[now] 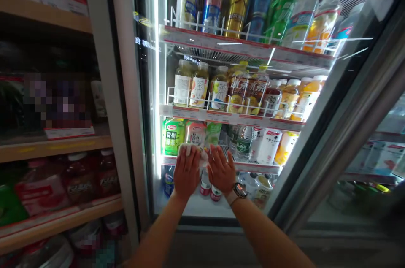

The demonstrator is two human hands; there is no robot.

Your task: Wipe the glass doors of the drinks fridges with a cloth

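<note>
A white cloth (203, 158) is under my left hand (187, 173), which presses it flat against the glass door (196, 208) of a lit drinks fridge. The cloth's edges show above the fingertips and to their right. Close beside it, my right hand (222, 171) lies with fingers stretched out against the glass, near the cloth's right edge. That wrist wears a dark round watch (240, 190). Behind the pane, level with my hands, stand a green drink carton (173, 136), a reddish carton (195, 132) and a clear water bottle (244, 143).
Cans (212, 6) and bottles fill the upper fridge shelf, with tea bottles (199, 84) on the shelf below. A metal door frame (341, 150) slants along the right. Wooden shelves (47, 147) with bottles stand at left. Light reflections cross the glass.
</note>
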